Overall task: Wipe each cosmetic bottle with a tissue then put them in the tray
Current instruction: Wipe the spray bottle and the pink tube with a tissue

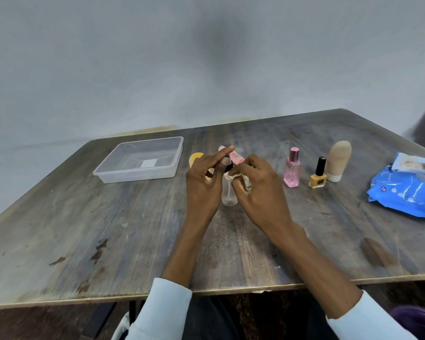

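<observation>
My left hand (204,182) holds a small pink tube with a black cap (236,158) above the table's middle. My right hand (258,190) pinches a crumpled white tissue (241,179) against the tube's capped end. A clear spray bottle (229,193) stands on the table right under both hands. Partly hidden behind my left hand sits a yellow container (196,157). To the right stand a pink perfume bottle (292,168), a yellow nail polish with a black cap (318,174) and a beige tube on its white cap (337,160). The clear plastic tray (108,173) lies at the left, with no bottle in it.
A blue pack of wipes (405,192) lies at the right edge of the worn wooden table (108,241). A grey wall rises behind the table. The near table edge runs just above my sleeves.
</observation>
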